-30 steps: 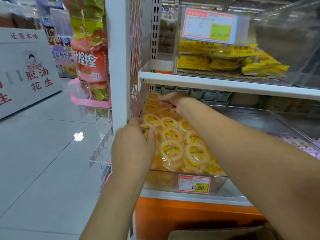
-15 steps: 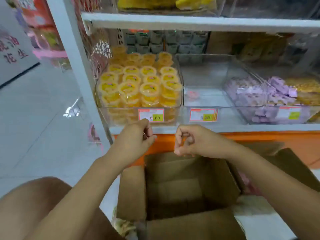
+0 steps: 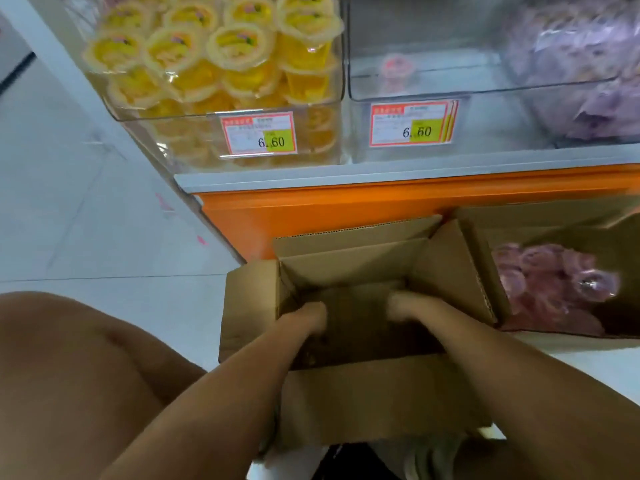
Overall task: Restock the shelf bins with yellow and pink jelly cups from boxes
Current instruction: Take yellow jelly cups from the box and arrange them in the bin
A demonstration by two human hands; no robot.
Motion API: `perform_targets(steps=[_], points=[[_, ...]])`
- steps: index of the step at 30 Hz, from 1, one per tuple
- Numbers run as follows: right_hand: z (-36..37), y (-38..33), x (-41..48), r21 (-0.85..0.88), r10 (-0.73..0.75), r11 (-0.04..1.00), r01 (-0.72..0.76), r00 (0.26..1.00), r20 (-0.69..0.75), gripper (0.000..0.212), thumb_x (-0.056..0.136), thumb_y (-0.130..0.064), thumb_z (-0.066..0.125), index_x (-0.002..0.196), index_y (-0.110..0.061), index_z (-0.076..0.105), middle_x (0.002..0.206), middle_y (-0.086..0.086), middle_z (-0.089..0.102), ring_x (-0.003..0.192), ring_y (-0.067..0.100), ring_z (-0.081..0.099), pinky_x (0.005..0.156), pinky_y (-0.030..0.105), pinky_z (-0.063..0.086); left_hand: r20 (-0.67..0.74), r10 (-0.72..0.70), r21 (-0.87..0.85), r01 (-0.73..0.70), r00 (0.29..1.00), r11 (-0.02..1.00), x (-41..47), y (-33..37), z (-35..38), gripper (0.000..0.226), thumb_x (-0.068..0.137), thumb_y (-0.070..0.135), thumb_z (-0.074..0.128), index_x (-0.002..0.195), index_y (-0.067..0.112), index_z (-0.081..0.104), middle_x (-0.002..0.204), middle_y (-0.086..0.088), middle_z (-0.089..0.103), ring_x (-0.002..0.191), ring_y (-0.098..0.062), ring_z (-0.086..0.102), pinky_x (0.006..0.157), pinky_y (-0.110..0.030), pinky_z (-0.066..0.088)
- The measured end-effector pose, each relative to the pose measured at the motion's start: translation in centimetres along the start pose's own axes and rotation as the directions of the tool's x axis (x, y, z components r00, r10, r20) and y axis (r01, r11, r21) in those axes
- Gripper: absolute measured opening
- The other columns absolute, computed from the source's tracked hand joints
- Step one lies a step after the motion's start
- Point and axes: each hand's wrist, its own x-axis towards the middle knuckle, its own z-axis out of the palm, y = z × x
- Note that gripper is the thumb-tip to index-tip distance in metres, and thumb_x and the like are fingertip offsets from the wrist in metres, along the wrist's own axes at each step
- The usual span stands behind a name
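Note:
Yellow jelly cups [image 3: 214,60] fill the left clear shelf bin [image 3: 322,109]. The middle clear bin [image 3: 485,88] holds a single pink jelly cup [image 3: 397,68] at its back. On the floor below stands an open brown cardboard box [image 3: 346,258] whose visible floor is bare. My left hand [image 3: 310,318] and my right hand [image 3: 403,306] both reach down inside it, blurred, with the fingers too smeared to read. A second open box [image 3: 540,220] to the right holds pink jelly cups [image 3: 550,289].
An orange shelf base [image 3: 346,209] runs behind the boxes. Price tags reading 6.60 hang on both bins. A bin of purple packets [image 3: 588,64] sits at the right. My bare knee [image 3: 69,375] fills the lower left, above pale floor tiles [image 3: 86,220].
My hands left the yellow cups in the bin, dropped past the shelf edge and went down into the cardboard box. The view tilted downward and the box of pink cups came into sight.

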Motion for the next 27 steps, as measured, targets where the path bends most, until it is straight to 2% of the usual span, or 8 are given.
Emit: perform_targets(steps=[3, 7, 12, 15, 17, 19, 22, 27], points=[[1.6, 2.0, 1.9, -0.073, 0.053, 0.996, -0.053, 0.999, -0.006, 0.035, 0.091, -0.018, 0.055, 0.123, -0.005, 0.059, 0.126, 0.014, 0.059, 0.115, 0.029, 0.055, 0.094, 0.035, 0.043, 0.163, -0.053, 0.083, 0.040, 0.985, 0.996, 1.7, 0.0, 1.8, 0.019, 0.095, 0.012, 0.048, 0.107, 0.003, 0.060, 0.113, -0.015, 0.060, 0.095, -0.028, 0.060, 0.078, -0.032, 0.048], [1.6, 1.2, 2.7, -0.131, 0.035, 0.991, -0.032, 0.999, 0.018, 0.037, 0.097, -0.020, 0.049, 0.129, -0.003, 0.053, 0.136, 0.018, 0.050, 0.125, 0.032, 0.048, 0.104, 0.035, 0.038, 0.172, -0.047, 0.307, -0.008, 0.984, 0.952, 3.6, 0.1, 2.9, 0.039, 0.099, 0.016, 0.042, 0.136, 0.005, 0.045, 0.143, -0.014, 0.042, 0.130, -0.030, 0.041, 0.106, -0.036, 0.034], [0.2, -0.1, 1.8, -0.081, -0.070, 0.995, 0.064, 0.995, -0.068, 0.038, 0.097, -0.022, 0.048, 0.131, -0.004, 0.053, 0.137, 0.015, 0.051, 0.124, 0.029, 0.050, 0.099, 0.031, 0.039, 0.289, -0.138, 0.484, -0.020, 0.947, 0.875, 4.4, 0.8, 2.0, 0.028, 0.093, 0.007, 0.051, 0.119, -0.001, 0.060, 0.122, -0.022, 0.055, 0.115, -0.031, 0.053, 0.100, -0.038, 0.040], [-0.9, -0.9, 0.2, -0.046, -0.121, 0.992, 0.118, 0.990, -0.075, 0.031, 0.091, -0.021, 0.059, 0.120, -0.008, 0.060, 0.125, 0.012, 0.059, 0.111, 0.027, 0.057, 0.085, 0.031, 0.045, 0.208, -0.021, 0.268, -0.036, 0.978, 0.963, 3.6, 1.1, -0.5, 0.028, 0.087, 0.018, 0.063, 0.112, 0.004, 0.065, 0.109, -0.017, 0.061, 0.096, -0.026, 0.060, 0.077, -0.031, 0.050], [-2.3, -1.5, -1.6, -0.005, -0.188, 0.982, 0.188, 0.976, -0.107, 0.028, 0.088, -0.022, 0.065, 0.114, -0.013, 0.062, 0.117, 0.006, 0.062, 0.098, 0.020, 0.060, 0.075, 0.028, 0.046, 0.186, 0.007, -0.040, 0.000, 0.982, 0.999, 2.1, 1.4, -3.2, 0.024, 0.088, 0.025, 0.062, 0.106, 0.009, 0.064, 0.104, -0.012, 0.062, 0.090, -0.021, 0.061, 0.068, -0.025, 0.050], [-4.3, -2.2, -4.2, 0.070, -0.270, 0.958, 0.278, 0.957, -0.106, 0.036, 0.082, -0.023, 0.072, 0.115, -0.017, 0.059, 0.110, -0.002, 0.060, 0.087, 0.012, 0.058, 0.069, 0.024, 0.049, 0.268, 0.008, -0.334, 0.085, 0.963, 0.939, -0.2, 1.9, -6.3, 0.020, 0.090, 0.030, 0.059, 0.098, 0.012, 0.061, 0.098, -0.008, 0.062, 0.087, -0.018, 0.064, 0.073, -0.023, 0.052], [-7.5, -3.4, -8.6, 0.333, -0.381, 0.862, 0.382, 0.922, -0.071, 0.037, 0.076, -0.017, 0.078, 0.107, -0.016, 0.058, 0.100, 0.002, 0.062, 0.090, 0.017, 0.064, 0.078, 0.031, 0.057, 0.351, 0.084, -0.574, 0.144, 0.932, 0.806, -4.9, 2.4, -10.6, 0.035, 0.091, 0.037, 0.055, 0.106, 0.006, 0.059, 0.093, -0.010, 0.063, 0.077, -0.015, 0.064, 0.063, -0.018, 0.055], [-11.3, -4.4, -16.4, 0.460, -0.449, 0.671, 0.581, 0.813, -0.371, 0.005, 0.085, -0.009, 0.069, 0.088, -0.007, 0.065, 0.080, 0.015, 0.071, 0.070, 0.019, 0.069, 0.064, 0.023, 0.057, 0.237, 0.261, -0.775, 0.020, 0.936, 0.632, -12.2, 2.7, -15.7, 0.041, 0.091, 0.044, 0.050, 0.104, 0.006, 0.061, 0.086, -0.010, 0.069, 0.068, -0.016, 0.069, 0.058, -0.016, 0.054]])
